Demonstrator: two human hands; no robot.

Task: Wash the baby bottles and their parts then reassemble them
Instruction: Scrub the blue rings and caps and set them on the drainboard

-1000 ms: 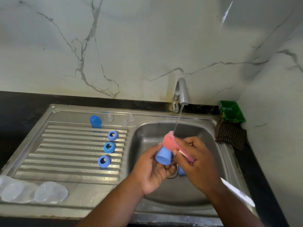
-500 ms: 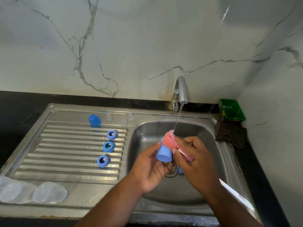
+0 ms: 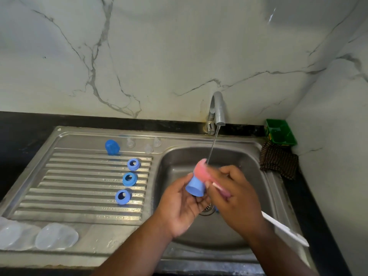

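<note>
While water [image 3: 212,146] runs, left hand [image 3: 184,209] grips a blue cap [image 3: 194,187]; right hand [image 3: 238,199] grips the pink brush [image 3: 202,169].

Blue cap [image 3: 194,187], pink brush [image 3: 203,171], green tray [image 3: 279,132]

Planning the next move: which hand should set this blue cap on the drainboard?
The left hand: it holds the cap, and the drainboard lies on its side. The right hand grips the brush.

Sink [image 3: 99,234]: we see dull-shiny brushed steel, ribbed drainer.
Blue cap [image 3: 194,186]: smooth matt plastic to us.
Pink sponge [image 3: 201,170]: we read rough foam.
Wall [image 3: 179,46]: glossy veined marble.
Cloth [image 3: 278,164]: coarse weave.
</note>
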